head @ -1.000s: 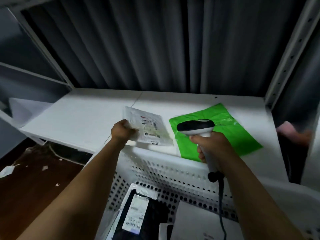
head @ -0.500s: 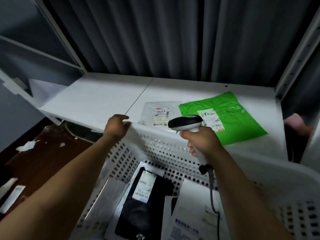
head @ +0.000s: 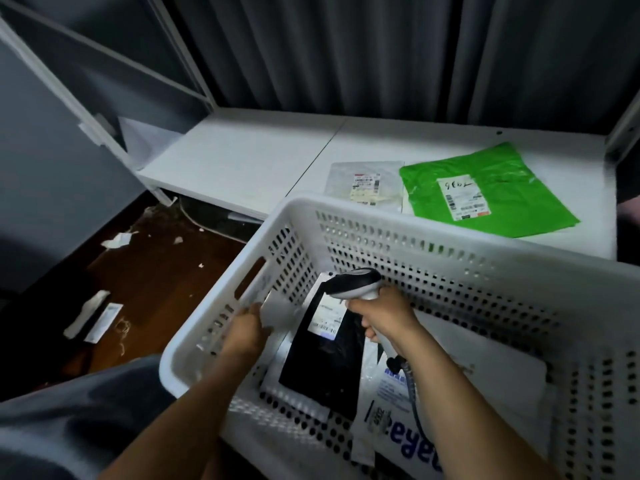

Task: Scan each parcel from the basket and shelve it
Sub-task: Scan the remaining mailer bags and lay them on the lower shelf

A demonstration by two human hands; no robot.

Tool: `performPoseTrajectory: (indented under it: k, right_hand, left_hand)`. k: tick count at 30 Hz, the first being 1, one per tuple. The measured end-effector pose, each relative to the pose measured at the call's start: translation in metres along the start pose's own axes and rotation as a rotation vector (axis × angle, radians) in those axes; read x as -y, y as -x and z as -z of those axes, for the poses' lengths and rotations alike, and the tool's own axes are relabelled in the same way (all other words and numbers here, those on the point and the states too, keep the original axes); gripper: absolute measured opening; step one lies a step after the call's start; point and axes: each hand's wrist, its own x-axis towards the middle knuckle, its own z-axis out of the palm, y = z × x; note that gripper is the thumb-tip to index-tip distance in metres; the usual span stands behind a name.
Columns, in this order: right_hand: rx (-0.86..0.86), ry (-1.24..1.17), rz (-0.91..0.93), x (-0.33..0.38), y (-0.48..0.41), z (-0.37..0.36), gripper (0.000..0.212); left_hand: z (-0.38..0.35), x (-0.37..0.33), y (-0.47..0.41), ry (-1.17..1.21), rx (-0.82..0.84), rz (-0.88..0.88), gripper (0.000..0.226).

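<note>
Landmark: white perforated plastic basket (head: pixel 433 244), held against the near edge of the white shelf board (head: pixel 242 168).

Beyond the basket's far rim, on the shelf board: green plastic mailer (head: pixel 502 181), label up; small clear plastic pouch (head: pixel 363 183) just beside it on its left; both lie flat, so I judge these two done.

Inside the basket: black plastic mailer (head: pixel 325 362) with a white label, lying near the left wall; pale flat plastic parcel (head: pixel 280 308) against the left wall, partly under the black one; white mailer with blue lettering (head: pixel 398 427) toward the near rim; broad white flat parcel (head: pixel 502 372) toward the right wall. At least four left; more may be hidden beneath.

Left hand (head: pixel 246 332) is inside the basket at its left wall; fingers appear curled on the edge of the pale parcel, thumb on top. Right hand (head: pixel 384 318) is over the basket's middle; fingers wrapped round the grip of the black-and-white handheld barcode scanner (head: pixel 353 282); its head is above the black mailer's label.

Judgement: early-to-middle of the batch; next parcel being picked, scan and shelving not yet done.
</note>
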Motion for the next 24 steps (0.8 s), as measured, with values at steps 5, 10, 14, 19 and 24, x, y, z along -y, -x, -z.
performPoseTrajectory:
  k: [5, 10, 14, 19, 24]
  right_hand:
    - [-0.008, -0.032, -0.058, -0.016, -0.021, 0.004, 0.018]
    - [0.017, -0.096, -0.106, -0.021, -0.03, 0.012, 0.017]
    - [0.066, -0.088, -0.108, -0.013, -0.022, 0.023, 0.015]
    - [0.082, 0.007, 0.024, 0.005, -0.003, 0.035, 0.021]
    - [0.033, 0.014, 0.156, 0.02, 0.023, 0.056, 0.021]
  left_hand:
    - [-0.016, 0.008, -0.02, 0.044, 0.124, 0.168, 0.045]
    - [-0.019, 0.014, -0.029, 0.055, 0.144, 0.218, 0.01]
    - [-0.005, -0.002, -0.013, 0.351, 0.098, 0.198, 0.004]
    - [0.012, -0.03, 0.027, 0.485, -0.081, -0.081, 0.014]
    - [0.022, -0.062, 0.059, 0.701, -0.234, -0.091, 0.024]
